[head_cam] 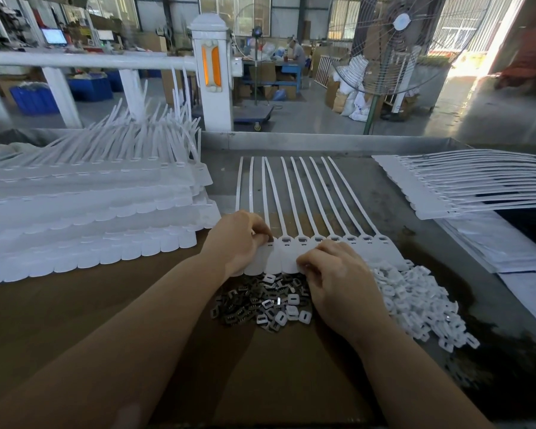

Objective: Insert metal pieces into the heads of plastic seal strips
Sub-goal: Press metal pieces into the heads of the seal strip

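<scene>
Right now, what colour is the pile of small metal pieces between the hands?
Dark grey small metal pieces, seen in the head view.

The left hand (pixel 240 239) covers the leftmost heads of the seal strips (pixel 307 212); its fingertips are hidden. The right hand (pixel 338 277) possibly pinches a metal piece, unseen. The stacked strips (pixel 75 212) run off the left edge.

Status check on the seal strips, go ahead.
Left hand and right hand pinching at strip heads. Metal pieces piled below. Nothing blocking.
</scene>
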`<state>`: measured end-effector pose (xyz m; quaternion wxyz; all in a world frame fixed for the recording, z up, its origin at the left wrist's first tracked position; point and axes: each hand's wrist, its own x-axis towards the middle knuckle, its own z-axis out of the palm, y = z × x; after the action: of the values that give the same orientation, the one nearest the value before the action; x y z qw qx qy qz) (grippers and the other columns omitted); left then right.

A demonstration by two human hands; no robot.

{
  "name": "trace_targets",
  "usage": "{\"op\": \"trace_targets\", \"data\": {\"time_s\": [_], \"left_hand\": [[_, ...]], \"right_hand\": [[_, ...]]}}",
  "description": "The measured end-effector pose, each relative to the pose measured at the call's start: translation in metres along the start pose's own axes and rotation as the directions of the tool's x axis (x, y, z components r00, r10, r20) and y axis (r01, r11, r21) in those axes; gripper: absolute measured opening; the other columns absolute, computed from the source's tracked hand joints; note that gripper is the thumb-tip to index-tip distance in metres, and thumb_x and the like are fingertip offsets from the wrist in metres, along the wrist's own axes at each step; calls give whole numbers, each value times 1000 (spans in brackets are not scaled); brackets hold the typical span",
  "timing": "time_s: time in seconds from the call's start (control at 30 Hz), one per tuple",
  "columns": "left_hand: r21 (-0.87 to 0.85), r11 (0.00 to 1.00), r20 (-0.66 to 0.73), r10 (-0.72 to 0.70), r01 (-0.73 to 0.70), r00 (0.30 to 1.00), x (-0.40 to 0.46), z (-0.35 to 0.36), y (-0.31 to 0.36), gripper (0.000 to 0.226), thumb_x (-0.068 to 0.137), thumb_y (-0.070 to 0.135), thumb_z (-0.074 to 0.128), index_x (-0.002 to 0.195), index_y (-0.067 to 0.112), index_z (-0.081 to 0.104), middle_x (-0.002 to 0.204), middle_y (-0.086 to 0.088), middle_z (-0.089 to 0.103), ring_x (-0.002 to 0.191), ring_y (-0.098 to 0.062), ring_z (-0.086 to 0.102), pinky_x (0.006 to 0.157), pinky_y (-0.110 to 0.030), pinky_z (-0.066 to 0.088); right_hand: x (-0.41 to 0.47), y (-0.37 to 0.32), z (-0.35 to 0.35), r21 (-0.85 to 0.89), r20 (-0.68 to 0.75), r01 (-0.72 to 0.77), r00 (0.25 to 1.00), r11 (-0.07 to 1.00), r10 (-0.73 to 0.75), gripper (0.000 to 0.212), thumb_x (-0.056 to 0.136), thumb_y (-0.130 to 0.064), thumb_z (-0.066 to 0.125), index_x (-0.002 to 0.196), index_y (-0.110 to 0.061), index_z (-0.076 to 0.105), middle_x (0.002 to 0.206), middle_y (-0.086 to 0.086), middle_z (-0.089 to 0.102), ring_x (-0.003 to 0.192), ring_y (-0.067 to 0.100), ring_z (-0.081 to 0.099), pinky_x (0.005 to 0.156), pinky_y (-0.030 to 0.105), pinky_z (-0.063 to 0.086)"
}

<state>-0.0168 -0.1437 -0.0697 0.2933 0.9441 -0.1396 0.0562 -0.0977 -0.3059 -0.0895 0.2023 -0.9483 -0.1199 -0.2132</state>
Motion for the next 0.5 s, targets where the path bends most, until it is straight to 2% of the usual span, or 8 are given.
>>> {"op": "trace_targets", "data": {"time_s": [0.1, 0.23, 0.33, 0.4, 0.5], "left_hand": [[-124, 992, -18, -27, 24, 999, -1, 0, -3, 15, 93, 13, 56, 99, 13, 70, 85, 7, 59, 77, -7, 52, 62, -12, 35], [-242, 969, 4, -57, 56, 998, -2, -4, -5, 17, 94, 14, 54, 104, 10, 68, 90, 2, 63, 80, -6, 55, 65, -12, 40], [-330, 940, 26, -82, 86, 996, -5, -7, -5, 18, 95, 15, 53, 106, 11, 67, 86, 7, 61, 78, -1, 54, 61, -10, 39], [-368, 926, 29, -81, 86, 996, -7, -9, -5, 15, 94, 14, 55, 102, 13, 68, 85, 8, 63, 80, -1, 56, 60, -7, 40], [-376, 926, 30, -28, 37, 999, -13, -15, -4, 14, 91, 13, 59, 87, 23, 68, 87, 8, 67, 84, -2, 60, 66, -6, 43]], "right_hand": [[0, 0, 0, 0, -6, 2, 1000, 1000, -2, 14, 87, -10, 56, 93, -10, 68, 91, 2, 62, 90, 21, 53, 81, 39, 45], [0, 1, 1, -4, -9, -1, 1000, 1000, 1, 14, 87, -11, 56, 93, -11, 69, 92, 1, 62, 90, 20, 53, 81, 38, 45], [0, 1, 1, -7, 2, -1, 1000, 1000, 1, 15, 88, -12, 55, 95, -12, 68, 93, 1, 62, 91, 19, 53, 82, 37, 45], [0, 1, 1, -10, 4, 3, 1000, 1000, -3, 15, 88, -12, 55, 95, -12, 68, 94, 1, 62, 92, 19, 53, 82, 37, 45], [0, 0, 1, -1, -12, 5, 1000, 1000, -5, 14, 87, -10, 57, 93, -11, 69, 92, 1, 62, 90, 20, 54, 81, 38, 45]]}}
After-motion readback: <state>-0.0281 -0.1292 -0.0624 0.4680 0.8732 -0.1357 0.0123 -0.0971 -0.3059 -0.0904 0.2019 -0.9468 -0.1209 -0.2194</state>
